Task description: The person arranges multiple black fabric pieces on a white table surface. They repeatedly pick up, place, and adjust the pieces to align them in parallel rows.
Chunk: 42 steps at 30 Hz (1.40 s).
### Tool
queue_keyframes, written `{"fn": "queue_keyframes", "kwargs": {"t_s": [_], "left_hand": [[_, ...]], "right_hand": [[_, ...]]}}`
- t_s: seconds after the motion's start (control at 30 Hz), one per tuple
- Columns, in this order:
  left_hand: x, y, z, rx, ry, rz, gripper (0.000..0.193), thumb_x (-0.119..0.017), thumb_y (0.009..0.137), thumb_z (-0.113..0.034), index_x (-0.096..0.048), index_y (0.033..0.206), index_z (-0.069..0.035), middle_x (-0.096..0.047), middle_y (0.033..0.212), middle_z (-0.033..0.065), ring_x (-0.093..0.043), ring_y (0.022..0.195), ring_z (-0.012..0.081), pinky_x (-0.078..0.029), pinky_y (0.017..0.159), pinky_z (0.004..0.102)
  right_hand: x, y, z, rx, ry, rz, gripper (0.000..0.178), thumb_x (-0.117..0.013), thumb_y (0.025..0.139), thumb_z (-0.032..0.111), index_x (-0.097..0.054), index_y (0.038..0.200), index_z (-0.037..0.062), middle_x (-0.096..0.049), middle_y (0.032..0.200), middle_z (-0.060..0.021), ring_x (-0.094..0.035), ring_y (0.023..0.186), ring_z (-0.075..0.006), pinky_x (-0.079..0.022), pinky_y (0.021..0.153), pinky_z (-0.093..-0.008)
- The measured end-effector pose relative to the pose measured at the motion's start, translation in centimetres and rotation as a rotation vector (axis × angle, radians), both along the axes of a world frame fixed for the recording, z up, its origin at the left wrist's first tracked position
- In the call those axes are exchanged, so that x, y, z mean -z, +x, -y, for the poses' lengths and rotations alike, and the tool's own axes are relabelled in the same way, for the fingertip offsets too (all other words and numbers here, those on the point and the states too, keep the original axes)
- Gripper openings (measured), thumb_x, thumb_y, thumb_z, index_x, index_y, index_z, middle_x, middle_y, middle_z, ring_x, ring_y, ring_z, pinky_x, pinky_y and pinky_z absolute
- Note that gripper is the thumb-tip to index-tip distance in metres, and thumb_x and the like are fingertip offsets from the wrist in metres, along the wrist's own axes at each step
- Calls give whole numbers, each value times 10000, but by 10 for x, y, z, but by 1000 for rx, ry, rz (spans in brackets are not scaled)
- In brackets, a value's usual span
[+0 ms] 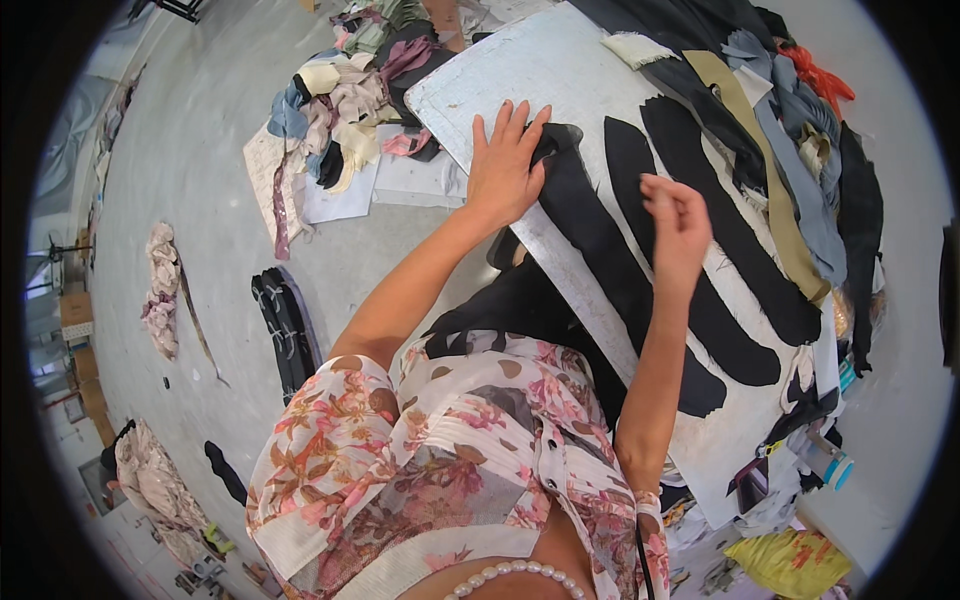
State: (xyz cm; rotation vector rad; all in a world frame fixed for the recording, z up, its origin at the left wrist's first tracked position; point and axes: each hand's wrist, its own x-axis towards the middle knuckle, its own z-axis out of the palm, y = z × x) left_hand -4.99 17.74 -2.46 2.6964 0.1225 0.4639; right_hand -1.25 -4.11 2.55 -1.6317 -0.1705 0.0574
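Observation:
Three long black fabric strips lie side by side across a pale, worn table. My left hand (508, 165) rests with spread fingers at the far end of the left strip (600, 250), its thumb beside the folded-up end of the cloth. Over the middle strip (725, 330) is my right hand (680, 225), fingers curled and thumb tip against them. Whether something small is pinched there I cannot make out. Part of the middle strip is hidden beneath that hand and wrist. The right strip (735, 225) lies beyond my right hand, untouched.
The table (470, 80) slants across the view. Heaped fabric scraps (350, 90) lie past its left edge; more cloth, including an olive strip (770, 170), covers its right side. A tied black bundle (285, 330) is on the floor. A phone (751, 485) lies near the lower right.

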Motion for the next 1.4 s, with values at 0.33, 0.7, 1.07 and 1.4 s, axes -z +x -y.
{"fn": "queue_keyframes", "kwargs": {"t_s": [0.33, 0.7, 1.07, 1.4], "left_hand": [[5, 1, -1, -13, 9, 32, 629, -540, 937, -329, -330, 1495, -131, -362, 1504, 174, -263, 1432, 357, -118, 1152, 574], [5, 0, 0, -27, -18, 78, 604, -560, 928, -287, -363, 1472, -116, -402, 1467, 183, -305, 1404, 365, -143, 1142, 588], [14, 5, -5, -15, 8, 84, 605, -540, 940, -314, -355, 1479, -114, -404, 1485, 166, -299, 1422, 345, -137, 1146, 587], [22, 9, -17, 32, 20, 107, 583, -501, 961, -341, -355, 1482, -125, -423, 1482, 129, -304, 1430, 320, -130, 1146, 575]], "right_hand": [[25, -4, -51, -65, -837, 653, 84, -704, 794, 146, -663, 846, 95, -613, 785, -25, -587, 797, -237, -430, 690, -377], [-12, -21, -19, 65, 332, -37, 228, -422, 1029, 180, -509, 1079, -25, -565, 702, -84, -529, 546, -144, -534, 654, -311], [-31, -106, 158, 212, 487, -87, 275, -502, 1020, 280, -498, 1079, 11, -433, 601, -29, -348, 397, -74, -285, 397, -222], [-31, -246, 367, 885, 17, -111, 211, -566, 973, 274, -524, 872, 94, -412, 626, 36, -317, 463, -54, -240, 427, -230]]}}
